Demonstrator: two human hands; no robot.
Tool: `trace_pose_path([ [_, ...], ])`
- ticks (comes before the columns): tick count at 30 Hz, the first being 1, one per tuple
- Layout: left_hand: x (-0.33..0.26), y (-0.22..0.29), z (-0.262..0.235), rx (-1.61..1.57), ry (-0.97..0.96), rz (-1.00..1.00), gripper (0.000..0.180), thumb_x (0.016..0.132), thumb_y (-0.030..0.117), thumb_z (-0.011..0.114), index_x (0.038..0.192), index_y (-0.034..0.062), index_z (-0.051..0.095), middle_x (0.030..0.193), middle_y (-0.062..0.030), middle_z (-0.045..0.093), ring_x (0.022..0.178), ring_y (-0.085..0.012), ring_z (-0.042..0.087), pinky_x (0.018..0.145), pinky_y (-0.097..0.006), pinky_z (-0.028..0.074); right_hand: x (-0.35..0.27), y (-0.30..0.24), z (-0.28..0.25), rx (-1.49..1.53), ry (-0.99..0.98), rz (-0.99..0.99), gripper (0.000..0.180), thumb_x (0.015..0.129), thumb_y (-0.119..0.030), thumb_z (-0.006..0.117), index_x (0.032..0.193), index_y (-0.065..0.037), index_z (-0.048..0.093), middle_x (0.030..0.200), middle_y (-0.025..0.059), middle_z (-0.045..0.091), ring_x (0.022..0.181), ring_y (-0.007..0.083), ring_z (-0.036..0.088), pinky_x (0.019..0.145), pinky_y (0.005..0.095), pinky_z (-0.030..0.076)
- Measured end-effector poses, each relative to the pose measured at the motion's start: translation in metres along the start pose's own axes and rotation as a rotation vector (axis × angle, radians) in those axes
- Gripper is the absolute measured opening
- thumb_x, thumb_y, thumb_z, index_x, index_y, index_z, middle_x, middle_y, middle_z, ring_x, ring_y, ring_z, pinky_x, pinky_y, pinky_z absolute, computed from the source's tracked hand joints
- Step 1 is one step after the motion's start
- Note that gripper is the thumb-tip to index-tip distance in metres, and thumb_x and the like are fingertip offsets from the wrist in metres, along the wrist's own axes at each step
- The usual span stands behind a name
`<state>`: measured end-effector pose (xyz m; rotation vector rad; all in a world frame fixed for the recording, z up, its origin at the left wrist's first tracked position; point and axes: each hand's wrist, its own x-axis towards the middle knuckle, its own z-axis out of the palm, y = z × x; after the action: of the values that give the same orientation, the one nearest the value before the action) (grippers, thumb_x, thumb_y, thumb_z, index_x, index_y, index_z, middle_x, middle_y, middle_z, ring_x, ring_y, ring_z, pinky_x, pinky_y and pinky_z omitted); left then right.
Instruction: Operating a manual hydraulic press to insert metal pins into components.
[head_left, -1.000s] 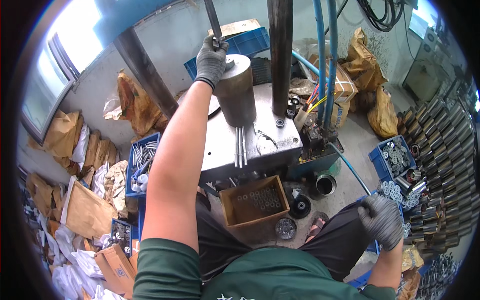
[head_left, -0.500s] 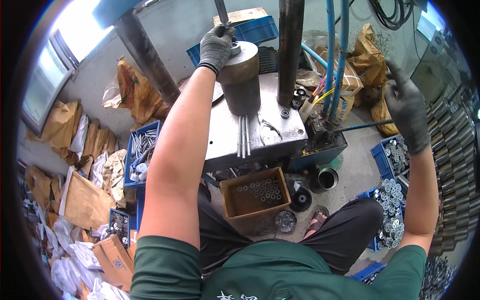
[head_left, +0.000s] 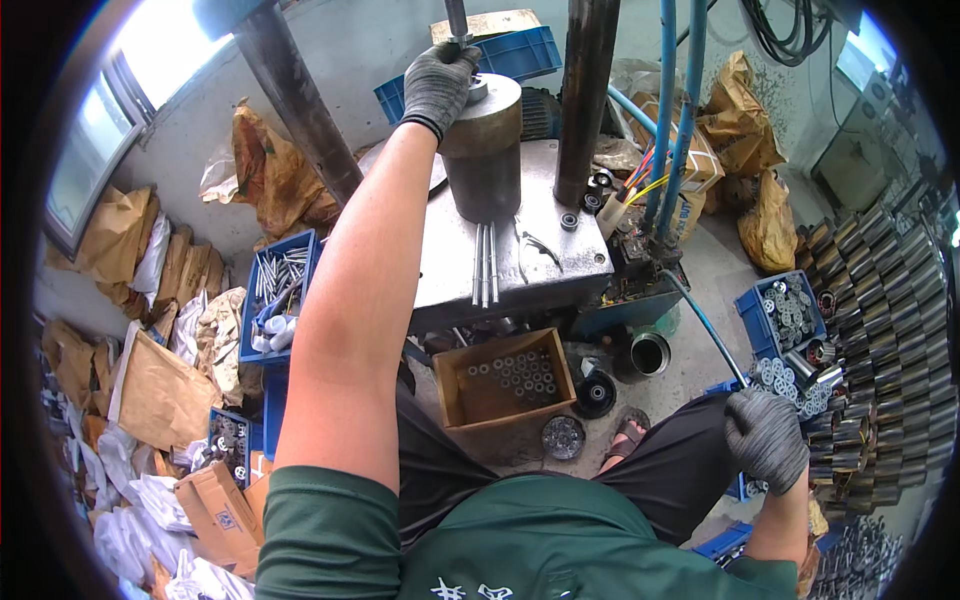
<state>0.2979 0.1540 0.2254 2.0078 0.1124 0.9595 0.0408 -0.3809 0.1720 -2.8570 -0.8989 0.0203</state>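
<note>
My left hand (head_left: pixel 440 85), in a grey knit glove, is closed at the lower end of an upright metal rod (head_left: pixel 457 18). Its fingers hide what lies below the rod's collar. Just under the hand, a small metal ring (head_left: pixel 478 90) rests on top of a thick steel cylinder (head_left: pixel 484 165). My right hand (head_left: pixel 766 440), gloved too, is closed around the end of a long blue lever (head_left: pixel 708 325) beside my knee. Several thin metal rods (head_left: pixel 485 265) and a pair of pliers (head_left: pixel 540 252) lie on the metal press table (head_left: pixel 445 285) before the cylinder.
Steel columns (head_left: pixel 585 100) flank the cylinder. A wooden box (head_left: pixel 505 420) with small rings stands below the table. Blue bins (head_left: pixel 745 310) of metal discs and stacked metal tubes (head_left: pixel 870 330) are at right. At left are a bin of rods (head_left: pixel 250 335) and cardboard (head_left: pixel 165 395).
My right hand has come down from the upper right, and its spread fingers have closed on the lever. The lever has swung downward toward me. My left hand stays at the rod.
</note>
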Motion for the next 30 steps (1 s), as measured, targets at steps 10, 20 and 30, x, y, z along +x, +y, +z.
trace_pose_path([
  [10, 0.002, -0.005, -0.001, -0.013, -0.022, 0.003, 0.034, 0.094, 0.038, 0.072, 0.109, 0.0078, 0.077, 0.088, -0.0088, 0.077, 0.084, -0.0186, 0.072, 0.081, -0.034, 0.055, 0.016, 0.007, -0.022, 0.104, 0.092, 0.024, 0.024, 0.081, -0.012, 0.066, 0.102, -0.003, 0.073, 0.085, 0.0204, 0.070, 0.082, 0.0410, 0.068, 0.076, 0.0477, 0.055],
  [20, -0.002, 0.005, -0.007, -0.197, -0.051, -0.038, 0.045, 0.100, 0.046, 0.064, 0.116, 0.0044, 0.071, 0.085, -0.0038, 0.070, 0.078, -0.0112, 0.064, 0.076, -0.028, 0.053, 0.004, 0.007, -0.011, -0.049, -0.242, 0.025, 0.024, 0.081, -0.011, 0.064, 0.102, -0.005, 0.073, 0.088, 0.0196, 0.070, 0.087, 0.0399, 0.068, 0.079, 0.0495, 0.055],
  [30, 0.011, -0.012, -0.005, -0.197, -0.066, -0.060, 0.048, 0.099, 0.048, 0.061, 0.116, 0.0047, 0.073, 0.089, -0.0086, 0.073, 0.082, -0.0162, 0.067, 0.082, -0.031, 0.052, 0.005, 0.004, -0.011, 0.065, 0.092, -0.027, 0.019, 0.080, -0.014, 0.065, 0.093, -0.004, 0.075, 0.087, 0.0186, 0.071, 0.084, 0.0397, 0.069, 0.078, 0.0477, 0.056],
])
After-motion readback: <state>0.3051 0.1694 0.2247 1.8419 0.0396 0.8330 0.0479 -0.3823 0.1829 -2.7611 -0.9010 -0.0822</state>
